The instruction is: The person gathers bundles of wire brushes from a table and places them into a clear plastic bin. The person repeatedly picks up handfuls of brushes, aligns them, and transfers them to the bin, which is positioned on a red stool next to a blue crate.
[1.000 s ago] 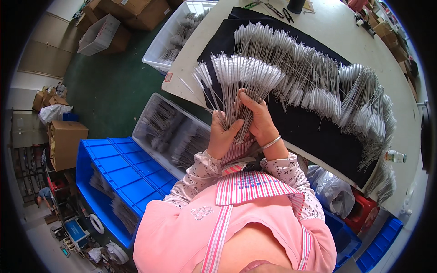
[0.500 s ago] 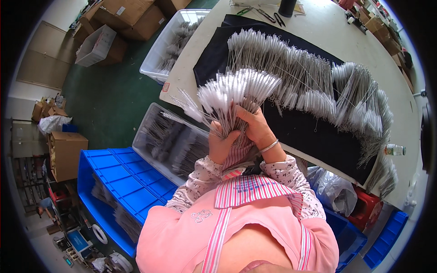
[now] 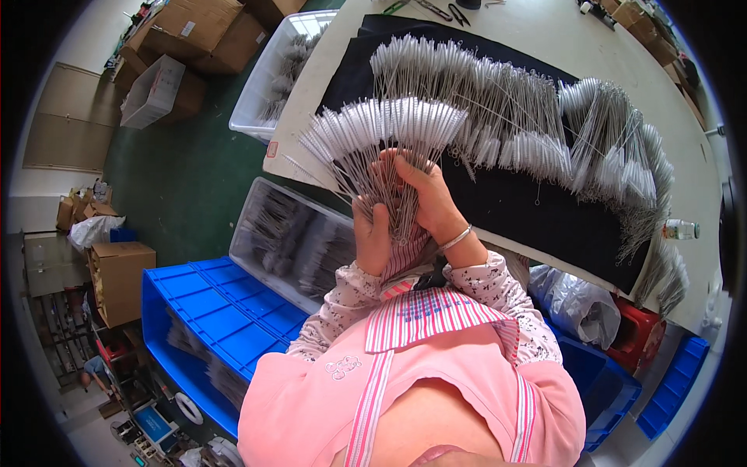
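White bristles: a fanned bundle of wire brushes (image 3: 381,148) stood up out of my two hands, bristle heads spread in an arc, thin twisted wire stems gathered below.
Left hand (image 3: 372,237): my grip was closed around the lower stems of the bundle, fingers wrapped from the left.
Right hand (image 3: 424,198): my grip was closed on the same stems from the right, thumb across the front; a silver bangle (image 3: 455,238) sat on that wrist.
Where the bundle was: held in the air in front of my chest, above the near edge of the counter (image 3: 545,31), not resting on it.
Black cloth (image 3: 529,210): spread over the counter, with long rows of more brushes (image 3: 545,124) laid on it in overlapping fans, well beyond my hands.
Clear bin (image 3: 292,245): just below and left of my hands, on the blue crates (image 3: 210,311), holding more brushes.
Floor: green, with cardboard boxes (image 3: 120,276) at the left.
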A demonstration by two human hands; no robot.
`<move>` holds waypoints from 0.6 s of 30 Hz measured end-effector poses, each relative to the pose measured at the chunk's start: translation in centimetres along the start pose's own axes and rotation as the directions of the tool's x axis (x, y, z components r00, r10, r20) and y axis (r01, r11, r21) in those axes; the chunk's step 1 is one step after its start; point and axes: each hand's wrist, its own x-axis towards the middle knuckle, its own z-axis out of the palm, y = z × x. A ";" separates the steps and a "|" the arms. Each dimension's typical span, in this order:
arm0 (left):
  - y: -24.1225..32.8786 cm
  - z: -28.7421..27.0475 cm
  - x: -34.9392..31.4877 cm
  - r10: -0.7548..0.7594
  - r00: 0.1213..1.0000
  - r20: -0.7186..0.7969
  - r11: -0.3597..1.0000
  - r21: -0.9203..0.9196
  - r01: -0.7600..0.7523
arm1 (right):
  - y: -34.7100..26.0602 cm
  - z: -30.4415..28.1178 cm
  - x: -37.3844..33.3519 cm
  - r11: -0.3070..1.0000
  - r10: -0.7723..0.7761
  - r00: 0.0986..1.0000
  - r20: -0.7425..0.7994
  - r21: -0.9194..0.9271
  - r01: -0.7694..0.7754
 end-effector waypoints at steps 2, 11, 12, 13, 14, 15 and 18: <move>-0.2 -0.2 0.0 -0.018 1.000 0.008 1.000 0.014 0.018 | -0.5 0.3 -0.2 1.000 0.011 1.000 -0.006 0.017 -0.011; -0.7 -0.4 1.0 -0.067 0.997 0.031 0.978 0.198 0.060 | -0.7 -0.3 -0.1 0.974 -0.112 0.993 -0.023 -0.201 0.105; -0.8 -0.3 1.0 -0.067 0.998 0.005 0.983 0.173 0.065 | -0.7 -0.3 0.0 0.981 -0.102 0.994 -0.048 -0.169 0.092; -0.6 0.1 0.9 -0.070 0.997 -0.024 0.987 0.146 0.072 | -0.5 -0.5 0.0 0.987 -0.088 0.993 -0.075 -0.139 0.077; -0.5 0.4 0.9 -0.073 0.996 -0.053 0.990 0.118 0.079 | -0.5 -0.5 0.0 0.992 -0.074 0.992 -0.101 -0.108 0.063; -0.6 0.5 0.9 -0.052 0.997 -0.059 0.990 0.126 0.059 | -0.6 -0.5 -0.1 0.996 -0.068 0.991 -0.116 -0.067 0.060; -1.0 0.6 0.9 0.022 0.996 -0.085 0.987 0.162 -0.008 | -1.0 0.1 -0.3 0.999 -0.050 0.989 -0.136 0.011 0.052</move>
